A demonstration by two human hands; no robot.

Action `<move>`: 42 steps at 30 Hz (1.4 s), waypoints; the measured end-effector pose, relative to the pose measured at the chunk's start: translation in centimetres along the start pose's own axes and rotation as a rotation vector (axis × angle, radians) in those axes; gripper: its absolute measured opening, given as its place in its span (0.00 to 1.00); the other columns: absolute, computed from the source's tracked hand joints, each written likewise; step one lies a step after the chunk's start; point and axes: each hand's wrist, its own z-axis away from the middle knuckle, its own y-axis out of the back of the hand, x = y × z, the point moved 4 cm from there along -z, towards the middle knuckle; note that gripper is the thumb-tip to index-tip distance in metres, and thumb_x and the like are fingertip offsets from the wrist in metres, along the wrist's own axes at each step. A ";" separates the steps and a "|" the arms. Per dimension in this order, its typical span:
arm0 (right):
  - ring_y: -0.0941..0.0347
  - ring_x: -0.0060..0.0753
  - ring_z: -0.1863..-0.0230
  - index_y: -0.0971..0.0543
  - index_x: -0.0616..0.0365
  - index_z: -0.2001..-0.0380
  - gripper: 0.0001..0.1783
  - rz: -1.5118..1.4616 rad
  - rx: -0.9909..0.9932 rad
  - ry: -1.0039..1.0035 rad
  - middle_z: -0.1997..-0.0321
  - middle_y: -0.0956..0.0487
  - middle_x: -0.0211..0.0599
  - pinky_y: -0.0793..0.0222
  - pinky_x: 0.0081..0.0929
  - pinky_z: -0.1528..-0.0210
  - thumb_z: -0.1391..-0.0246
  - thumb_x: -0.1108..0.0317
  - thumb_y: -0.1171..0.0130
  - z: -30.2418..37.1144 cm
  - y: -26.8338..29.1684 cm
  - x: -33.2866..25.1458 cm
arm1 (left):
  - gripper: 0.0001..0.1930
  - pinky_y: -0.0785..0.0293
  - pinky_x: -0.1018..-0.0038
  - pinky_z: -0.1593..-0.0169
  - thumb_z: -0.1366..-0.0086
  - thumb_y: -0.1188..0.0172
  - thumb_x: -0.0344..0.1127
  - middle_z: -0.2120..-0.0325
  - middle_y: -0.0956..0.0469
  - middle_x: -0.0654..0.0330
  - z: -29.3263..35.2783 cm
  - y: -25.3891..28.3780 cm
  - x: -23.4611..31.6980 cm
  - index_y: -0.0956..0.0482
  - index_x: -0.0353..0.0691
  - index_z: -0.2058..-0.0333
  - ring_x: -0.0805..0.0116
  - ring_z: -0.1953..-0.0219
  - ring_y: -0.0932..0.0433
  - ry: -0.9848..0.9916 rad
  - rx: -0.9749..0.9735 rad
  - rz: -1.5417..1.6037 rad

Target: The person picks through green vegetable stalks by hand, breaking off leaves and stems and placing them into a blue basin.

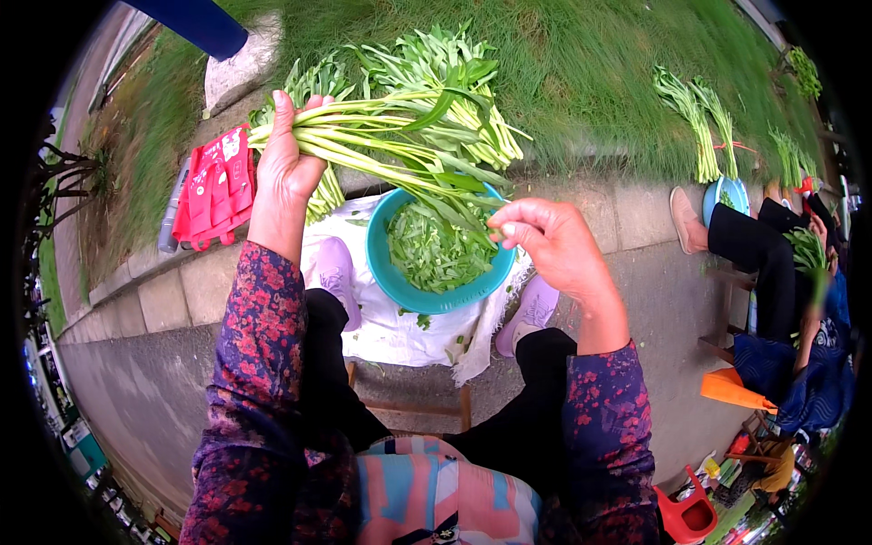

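Note:
My left hand is closed around the stems of a bunch of leafy greens that look like water spinach. The bunch stretches to the right, and its leafy tips hang over a teal basin. Torn green leaves lie inside the basin. At the basin's right rim my right hand is closed in a pinch by the leaf tips, with a bit of green leaf at its fingertips. The basin sits on a white cloth between my feet.
More greens lie on the grass edge beyond the basin. A red bag and a grey bottle are at the left. A seated person at the right holds greens near a blue basin. A red stool stands lower right.

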 end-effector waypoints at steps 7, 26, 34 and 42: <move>0.27 0.27 0.75 0.20 0.61 0.73 0.04 0.149 0.297 0.098 0.74 0.23 0.36 0.32 0.24 0.71 0.56 0.75 0.38 -0.3 0.8 -1.4 | 0.23 0.28 0.60 0.49 0.46 0.36 0.47 0.64 0.25 0.50 1.9 -2.1 -2.1 0.32 0.34 0.62 0.54 0.56 0.26 -0.029 0.004 -0.093; 0.27 0.39 0.75 0.19 0.58 0.74 0.04 0.310 0.406 0.113 0.77 0.26 0.39 0.32 0.31 0.71 0.56 0.74 0.38 -1.4 -0.2 -1.8 | 0.17 0.21 0.64 0.63 0.42 0.38 0.45 0.71 0.21 0.50 5.2 -4.8 -4.8 0.26 0.34 0.68 0.58 0.66 0.20 0.036 -0.305 -0.348; 0.28 0.35 0.78 0.21 0.58 0.76 0.02 0.339 0.422 0.117 0.77 0.26 0.38 0.32 0.29 0.74 0.56 0.73 0.40 -1.3 -0.4 -2.1 | 0.15 0.22 0.63 0.61 0.42 0.39 0.44 0.71 0.21 0.51 5.2 -4.9 -4.8 0.28 0.38 0.67 0.57 0.65 0.20 0.013 -0.329 -0.412; 0.35 0.14 0.78 0.20 0.63 0.72 0.06 -0.084 0.567 0.066 0.76 0.28 0.26 0.36 0.17 0.73 0.54 0.72 0.40 -1.6 0.8 -1.1 | 0.14 0.21 0.64 0.66 0.41 0.38 0.40 0.74 0.22 0.50 5.5 -5.4 -5.3 0.29 0.36 0.67 0.59 0.69 0.20 -0.024 -0.266 -0.434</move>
